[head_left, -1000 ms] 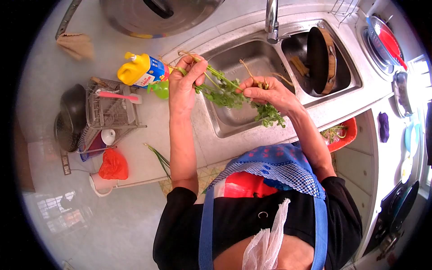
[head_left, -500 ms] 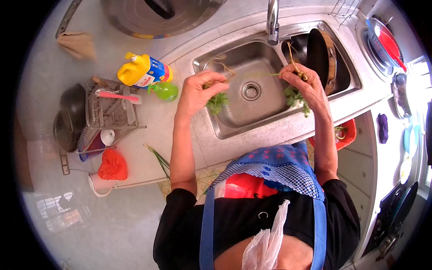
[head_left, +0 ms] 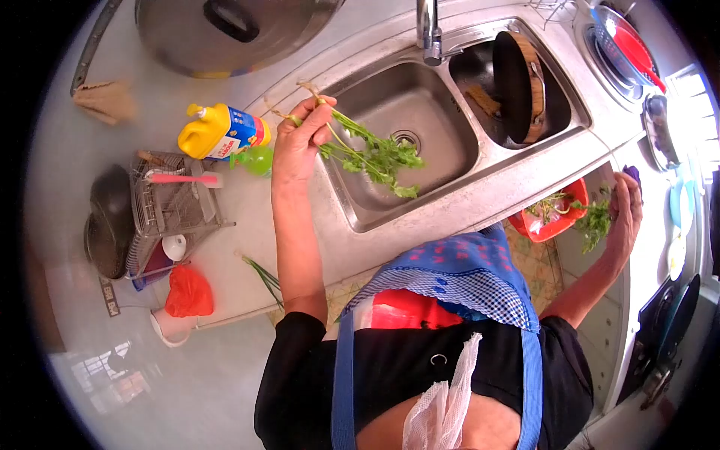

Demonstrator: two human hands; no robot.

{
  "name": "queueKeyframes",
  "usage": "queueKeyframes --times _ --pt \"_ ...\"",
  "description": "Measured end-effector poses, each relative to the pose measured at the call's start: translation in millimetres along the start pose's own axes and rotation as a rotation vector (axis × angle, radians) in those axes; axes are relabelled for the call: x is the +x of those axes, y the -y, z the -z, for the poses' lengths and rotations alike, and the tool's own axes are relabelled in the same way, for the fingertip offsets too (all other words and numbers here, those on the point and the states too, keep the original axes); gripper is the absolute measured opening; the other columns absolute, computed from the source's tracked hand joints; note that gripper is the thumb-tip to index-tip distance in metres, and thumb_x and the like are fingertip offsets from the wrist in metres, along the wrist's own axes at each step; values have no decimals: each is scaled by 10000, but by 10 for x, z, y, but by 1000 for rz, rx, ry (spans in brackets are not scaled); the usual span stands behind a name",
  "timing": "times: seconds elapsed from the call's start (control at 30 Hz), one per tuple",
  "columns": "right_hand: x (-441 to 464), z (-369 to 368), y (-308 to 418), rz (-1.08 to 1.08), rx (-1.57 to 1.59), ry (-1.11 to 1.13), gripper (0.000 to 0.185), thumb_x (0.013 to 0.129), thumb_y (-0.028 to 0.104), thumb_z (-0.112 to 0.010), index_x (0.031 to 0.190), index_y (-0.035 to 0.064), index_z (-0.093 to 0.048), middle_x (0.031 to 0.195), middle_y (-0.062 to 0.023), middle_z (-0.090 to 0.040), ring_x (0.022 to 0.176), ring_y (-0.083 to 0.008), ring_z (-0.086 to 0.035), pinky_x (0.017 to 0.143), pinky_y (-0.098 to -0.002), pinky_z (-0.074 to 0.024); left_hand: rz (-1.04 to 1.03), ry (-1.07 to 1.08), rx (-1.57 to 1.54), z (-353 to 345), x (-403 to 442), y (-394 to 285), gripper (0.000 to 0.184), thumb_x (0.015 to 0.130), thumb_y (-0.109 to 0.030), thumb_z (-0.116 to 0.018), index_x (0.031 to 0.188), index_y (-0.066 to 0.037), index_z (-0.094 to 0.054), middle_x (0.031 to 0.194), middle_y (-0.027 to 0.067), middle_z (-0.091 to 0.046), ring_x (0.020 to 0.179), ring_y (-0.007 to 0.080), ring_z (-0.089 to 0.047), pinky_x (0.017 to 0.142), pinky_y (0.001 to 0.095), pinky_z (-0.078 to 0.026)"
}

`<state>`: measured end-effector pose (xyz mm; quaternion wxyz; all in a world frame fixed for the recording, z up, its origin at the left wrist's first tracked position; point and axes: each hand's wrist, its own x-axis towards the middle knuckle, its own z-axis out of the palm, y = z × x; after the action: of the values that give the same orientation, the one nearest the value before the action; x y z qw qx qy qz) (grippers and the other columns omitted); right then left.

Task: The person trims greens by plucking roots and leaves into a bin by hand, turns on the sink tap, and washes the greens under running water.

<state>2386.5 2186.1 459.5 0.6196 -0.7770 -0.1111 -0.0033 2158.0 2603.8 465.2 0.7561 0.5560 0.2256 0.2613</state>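
Observation:
My left hand is closed on the stalks of a coriander bunch. Its leaves hang over the sink basin, and the pale roots stick out above my fingers. Off to the right, my right hand is closed around a second, smaller coriander bunch, its leaves pointing down beside a red bin. Some stems and scraps lie inside that bin. The fingertips of my right hand are partly hidden by the hand itself.
A faucet overhangs the double sink, whose right basin holds a dark pan and a sponge. On the left stand a yellow detergent bottle, a green bottle and a wire rack. Green onions lie near the counter edge.
My right hand has moved from over the sink to the right, past the red bin, with coriander in it. My left hand has shifted slightly up and left, its bunch now spread over the basin.

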Motion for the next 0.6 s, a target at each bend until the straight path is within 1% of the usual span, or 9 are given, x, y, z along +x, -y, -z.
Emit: queueKeyframes --times 0.1,0.13,0.17,0.23,0.3,0.37,0.43,0.5,0.6 --pt "-61 338 -420 -114 85 -160 186 872 233 -568 973 96 -642 680 63 -467 562 -7 -317 489 -174 -220 -5 69 -69 11 63 26 209 846 -164 -603 1005 -30 -584 697 -44 -503 536 26 -351 508 169 -276" --pt "-86 398 -597 -121 26 -214 195 858 229 -586 986 93 -642 680 51 -505 565 -21 -360 492 -168 -267 -6 74 -79 6 73 12 208 851 -183 -598 995 -34 -580 704 -41 -505 531 26 -351 505 177 -269" --pt "-87 424 -828 -124 29 -216 195 858 229 -586 986 93 -642 680 51 -505 565 -21 -360 492 -168 -267 -6 77 -75 17 88 11 208 851 -183 -598 995 -34 -580 704 -41 -505 531 26 -351 505 177 -269" --pt "-64 461 -1432 -220 -232 -342 175 838 222 -604 978 124 -645 688 37 -556 582 -49 -439 525 -189 -358 -25 85 -133 43 115 22 202 853 -190 -598 987 -40 -580 715 -39 -514 529 23 -352 502 177 -269" --pt "24 548 -2403 -109 -185 -214 225 815 253 -620 991 115 -643 722 8 -595 627 -77 -503 568 -220 -411 -34 86 -152 30 107 0 197 852 -191 -600 981 -42 -581 716 -39 -516 524 22 -352 500 178 -268" --pt "7 387 -2896 -168 -450 -198 230 805 275 -611 959 110 -656 771 -51 -639 703 -155 -581 639 -295 -457 -44 88 -171 18 97 -17 193 851 -191 -602 975 -45 -581 717 -38 -518 520 21 -353 497 178 -267" --pt "20 260 -3391 -317 -689 -127 272 768 315 -621 930 102 -666 777 -94 -648 734 -197 -610 671 -326 -464 -56 70 -150 7 80 -30 195 852 -193 -602 977 -46 -581 719 -37 -521 511 18 -355 492 177 -265" --pt "-46 160 -3563 -322 -704 22 365 754 413 -599 970 124 -656 832 -191 -635 790 -327 -618 714 -396 -462 -57 51 -144 26 83 -5 194 854 -191 -599 980 -44 -581 718 -35 -521 508 19 -358 490 177 -265" --pt "8 175 -3898 -376 -766 163 353 753 393 -600 977 126 -659 848 -194 -637 839 -324 -615 735 -403 -463 -65 28 -131 -5 75 -26 195 858 -187 -592 986 -41 -578 719 -31 -521 509 20 -359 489 178 -264"
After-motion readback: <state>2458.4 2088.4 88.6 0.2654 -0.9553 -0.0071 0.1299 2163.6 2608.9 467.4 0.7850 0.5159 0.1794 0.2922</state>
